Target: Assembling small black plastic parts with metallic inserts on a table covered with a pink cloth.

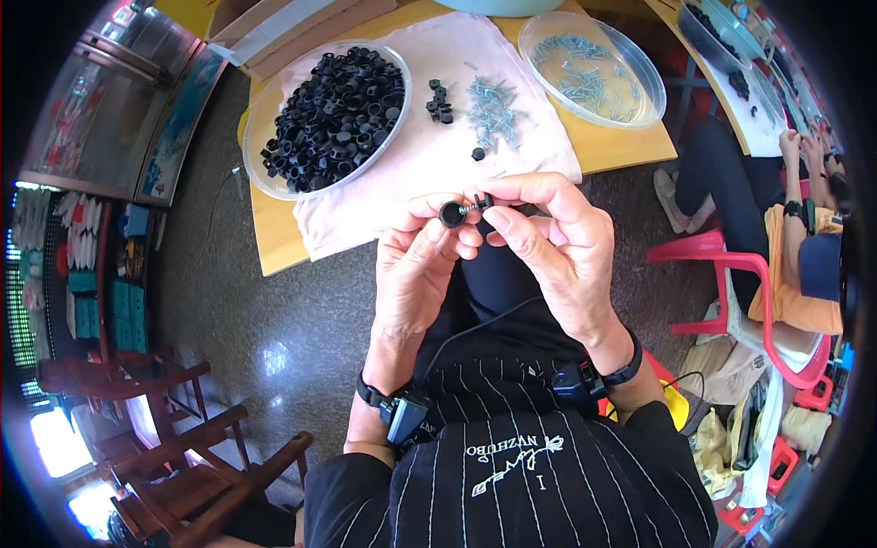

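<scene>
Close over my lap, my left hand [413,269] pinches a round black plastic cap [452,216], its hollow side showing. A silvery screw [469,208] runs sideways from the cap to a small black plastic piece [484,199], which my right hand [568,256] grips between thumb and fingers. How far the screw sits in either part is too small to tell. Just beyond my fingers, one loose black piece [478,153] lies on the pale pink cloth [356,224]. Farther back on it are a little pile of black parts [439,102] and a heap of screws [493,110].
A clear round tub [258,178] full of black caps stands at the table's left. At the right is a shallow clear dish [630,117] with screws. A cardboard box [283,32] sits behind. Another person sits at right, by a pink chair [722,251].
</scene>
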Available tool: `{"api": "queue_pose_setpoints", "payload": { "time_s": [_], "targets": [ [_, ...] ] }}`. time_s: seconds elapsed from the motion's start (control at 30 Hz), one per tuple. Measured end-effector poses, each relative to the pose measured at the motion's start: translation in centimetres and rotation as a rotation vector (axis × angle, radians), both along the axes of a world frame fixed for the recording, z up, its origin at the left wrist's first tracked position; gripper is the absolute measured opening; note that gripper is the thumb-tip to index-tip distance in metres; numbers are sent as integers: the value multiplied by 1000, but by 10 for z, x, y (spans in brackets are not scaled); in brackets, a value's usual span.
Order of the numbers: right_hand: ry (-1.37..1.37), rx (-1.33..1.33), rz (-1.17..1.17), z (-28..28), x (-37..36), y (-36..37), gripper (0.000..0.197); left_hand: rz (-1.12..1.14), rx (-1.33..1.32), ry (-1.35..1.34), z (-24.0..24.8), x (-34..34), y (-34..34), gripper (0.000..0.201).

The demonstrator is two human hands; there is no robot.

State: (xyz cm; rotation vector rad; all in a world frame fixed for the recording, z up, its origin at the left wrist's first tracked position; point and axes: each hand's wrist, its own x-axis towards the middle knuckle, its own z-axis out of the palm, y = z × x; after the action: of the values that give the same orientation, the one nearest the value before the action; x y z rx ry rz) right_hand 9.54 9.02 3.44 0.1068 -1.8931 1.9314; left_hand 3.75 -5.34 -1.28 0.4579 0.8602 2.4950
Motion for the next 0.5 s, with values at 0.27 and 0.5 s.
{"api": "queue_pose_setpoints", "payload": {
  "time_s": [0.27, 0.5],
  "targets": [
    [-23, 134, -45, -4, 3, -1, 21, 22, -25, -30, -11, 1, -1, 23],
    [-6, 184, -32, -7, 1, -3, 23, 54, -62, 5, -12, 1, -7, 24]
  ]
}}
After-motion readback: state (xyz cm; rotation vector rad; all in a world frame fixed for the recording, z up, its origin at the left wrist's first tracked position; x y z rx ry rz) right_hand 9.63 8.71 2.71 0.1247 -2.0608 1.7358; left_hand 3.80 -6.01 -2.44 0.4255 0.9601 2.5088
